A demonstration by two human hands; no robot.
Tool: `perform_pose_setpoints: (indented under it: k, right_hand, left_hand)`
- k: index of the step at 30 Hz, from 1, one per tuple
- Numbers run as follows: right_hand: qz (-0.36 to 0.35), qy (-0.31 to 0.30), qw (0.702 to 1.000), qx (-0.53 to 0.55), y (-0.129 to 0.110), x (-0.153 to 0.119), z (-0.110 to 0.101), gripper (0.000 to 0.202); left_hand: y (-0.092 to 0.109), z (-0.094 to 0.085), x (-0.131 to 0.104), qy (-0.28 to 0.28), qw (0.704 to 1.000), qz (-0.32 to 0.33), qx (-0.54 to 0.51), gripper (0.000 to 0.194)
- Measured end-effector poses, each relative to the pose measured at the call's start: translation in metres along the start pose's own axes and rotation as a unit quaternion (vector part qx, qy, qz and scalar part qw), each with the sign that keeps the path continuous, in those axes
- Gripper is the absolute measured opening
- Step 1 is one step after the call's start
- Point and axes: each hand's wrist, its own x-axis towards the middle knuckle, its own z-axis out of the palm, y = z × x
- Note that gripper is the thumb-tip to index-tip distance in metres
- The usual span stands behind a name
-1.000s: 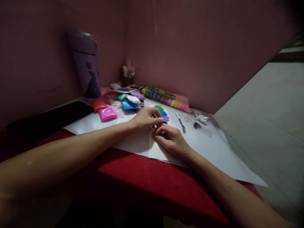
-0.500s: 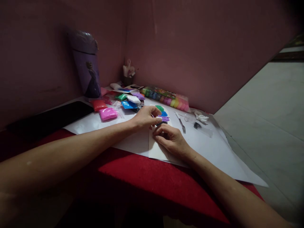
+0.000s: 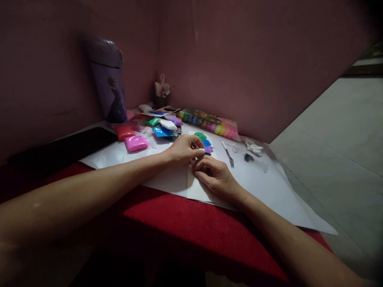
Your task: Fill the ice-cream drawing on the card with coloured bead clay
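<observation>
Red table [image 3: 167,219], one fork [image 3: 229,156], left grip [image 3: 187,148], right grip [image 3: 218,174] at one card [image 3: 198,189], closures unclear

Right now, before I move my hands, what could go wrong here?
The left hand and right hand are right by the purple patch and black patch, so a slip might smudge them if they're soft. The right forearm crosses the big white sheet and could drag it, shifting the cream card too. The small fork lies just beyond the right hand and might get knocked.
</observation>
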Motion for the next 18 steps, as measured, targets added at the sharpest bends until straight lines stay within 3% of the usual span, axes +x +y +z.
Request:
perform_pose_setpoints:
  k: [7, 13, 18]
  right_hand:
    - [-0.001, -0.005, 1.000, -0.004, -0.0008, -0.0011, -0.0011, 0.012]
    - [0.000, -0.005, 1.000, -0.015, -0.0017, -0.0009, -0.0014, 0.013]
    - [0.002, -0.001, 1.000, -0.004, -0.0028, -0.0002, -0.0010, 0.013]
  left_hand:
    - [-0.0004, 0.0011, -0.0016, -0.027, 0.999, 0.010, 0.041, 0.003]
    - [-0.0006, 0.0003, 0.0001, 0.004, 0.999, 0.036, 0.033, 0.004]
    - [0.0004, -0.0002, 0.0000, 0.000, 1.000, 0.009, 0.000, 0.002]
